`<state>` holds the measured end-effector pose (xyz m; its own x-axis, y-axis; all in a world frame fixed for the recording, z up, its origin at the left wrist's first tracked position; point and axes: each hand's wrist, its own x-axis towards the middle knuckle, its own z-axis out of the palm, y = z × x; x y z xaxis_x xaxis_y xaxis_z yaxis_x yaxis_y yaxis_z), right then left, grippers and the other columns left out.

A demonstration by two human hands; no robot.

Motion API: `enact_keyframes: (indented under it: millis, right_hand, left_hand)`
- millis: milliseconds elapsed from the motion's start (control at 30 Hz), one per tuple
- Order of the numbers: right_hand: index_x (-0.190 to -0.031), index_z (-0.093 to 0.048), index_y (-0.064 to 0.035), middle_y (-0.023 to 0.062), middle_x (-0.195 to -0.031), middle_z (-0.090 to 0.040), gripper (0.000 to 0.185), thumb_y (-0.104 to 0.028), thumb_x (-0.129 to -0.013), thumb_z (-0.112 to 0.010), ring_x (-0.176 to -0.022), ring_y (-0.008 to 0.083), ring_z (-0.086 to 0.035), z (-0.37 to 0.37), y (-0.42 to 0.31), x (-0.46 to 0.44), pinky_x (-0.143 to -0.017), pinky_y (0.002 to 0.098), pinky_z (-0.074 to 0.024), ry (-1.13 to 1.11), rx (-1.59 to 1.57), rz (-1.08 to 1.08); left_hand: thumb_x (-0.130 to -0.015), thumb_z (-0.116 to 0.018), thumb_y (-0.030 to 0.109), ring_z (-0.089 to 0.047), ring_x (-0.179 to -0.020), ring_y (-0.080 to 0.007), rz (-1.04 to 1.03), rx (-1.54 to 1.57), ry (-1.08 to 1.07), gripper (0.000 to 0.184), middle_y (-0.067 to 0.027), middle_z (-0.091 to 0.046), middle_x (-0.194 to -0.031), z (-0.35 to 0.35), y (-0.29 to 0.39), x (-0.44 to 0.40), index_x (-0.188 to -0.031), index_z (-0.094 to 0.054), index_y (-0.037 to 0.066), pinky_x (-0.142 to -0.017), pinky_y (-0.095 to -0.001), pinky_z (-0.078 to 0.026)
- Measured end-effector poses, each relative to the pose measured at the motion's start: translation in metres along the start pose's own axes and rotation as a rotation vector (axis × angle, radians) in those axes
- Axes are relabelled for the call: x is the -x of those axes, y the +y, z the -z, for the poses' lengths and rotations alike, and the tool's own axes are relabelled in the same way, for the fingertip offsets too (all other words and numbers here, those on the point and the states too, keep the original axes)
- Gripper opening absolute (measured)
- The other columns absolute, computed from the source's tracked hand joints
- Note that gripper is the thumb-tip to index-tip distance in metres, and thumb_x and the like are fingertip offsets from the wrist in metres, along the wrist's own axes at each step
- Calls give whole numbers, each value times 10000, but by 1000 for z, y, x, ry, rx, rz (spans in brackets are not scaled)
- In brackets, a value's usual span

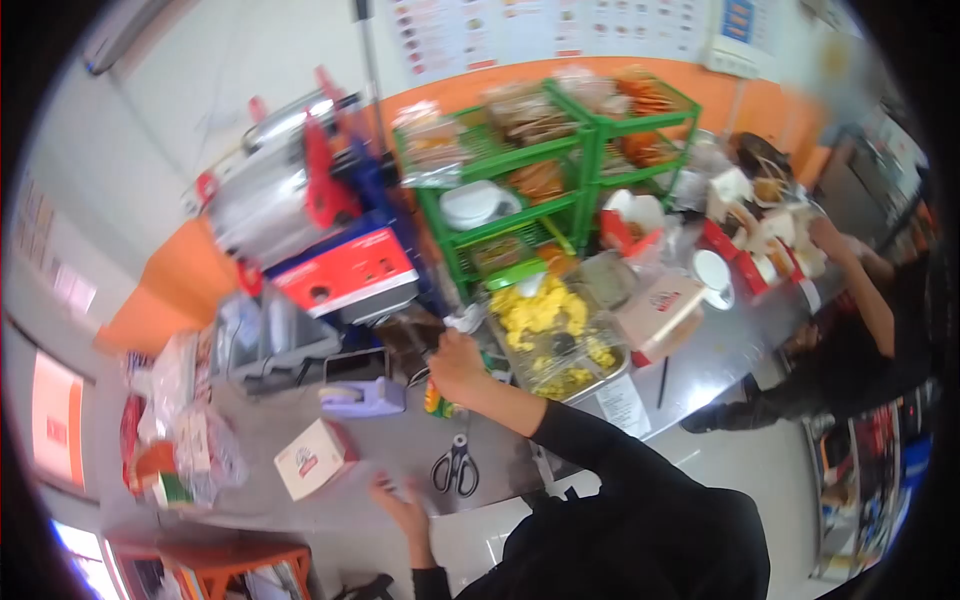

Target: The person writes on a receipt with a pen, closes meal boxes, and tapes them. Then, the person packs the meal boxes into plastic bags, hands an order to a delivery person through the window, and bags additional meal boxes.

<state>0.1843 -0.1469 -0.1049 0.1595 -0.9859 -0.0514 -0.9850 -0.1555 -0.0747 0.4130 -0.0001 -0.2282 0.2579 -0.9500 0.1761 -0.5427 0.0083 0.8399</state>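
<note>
My left hand (pixel 402 503) is held low at the counter's front edge, its fingers apart, just right of a small white box (pixel 315 460) with a red print. My right hand (pixel 458 368) reaches over the counter, its fingers closed beside some crumpled white material; what it grips is too blurred to tell. Below my right hand lie black-handled scissors (pixel 457 470) and a small green and yellow packet (pixel 435 402). A purple tape dispenser (pixel 365 398) stands to its left. A metal tray (pixel 580 390) of yellow food is to its right.
Green racks (pixel 515 165) with packaged items stand behind the tray. A larger closed box (pixel 660 315) and a receipt (pixel 624 404) are at its right. Plastic bags (pixel 205 455) lie at the left. Another person's arm (pixel 868 285) reaches to open food boxes (pixel 770 255) at the far right.
</note>
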Motion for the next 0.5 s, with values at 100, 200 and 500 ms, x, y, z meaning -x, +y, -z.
enact_keyframes:
  millis: [100,200,500]
  right_hand:
    - [-876,-732,-113,122,-1105,-606,212,-230,-762,-598,-1095,273,-478,-7,20,-36,-831,358,-401,57,-64,-115]
    - [-963,-722,-109,122,-1128,-603,265,-245,-774,-595,-1120,283,-478,-24,29,-58,-860,389,-371,81,-13,-238]
    - [-1010,-647,-86,85,-998,-579,316,-301,-778,-648,-1059,285,-523,13,124,52,-888,429,-402,514,-563,316]
  left_hand:
    - [-841,-604,320,-353,-1233,-401,-381,-432,-383,606,-233,-374,-1323,-47,33,34,-1319,-399,9,-1046,-518,-242]
    - [-852,-570,340,-347,-1233,-420,-404,-494,-219,590,-242,-381,-1322,-81,22,40,-1333,-412,37,-1044,-548,-232]
    - [-926,-517,275,-420,-1183,-369,-334,-461,112,534,-222,-371,-1331,-101,45,23,-1346,-344,-4,-998,-490,-316]
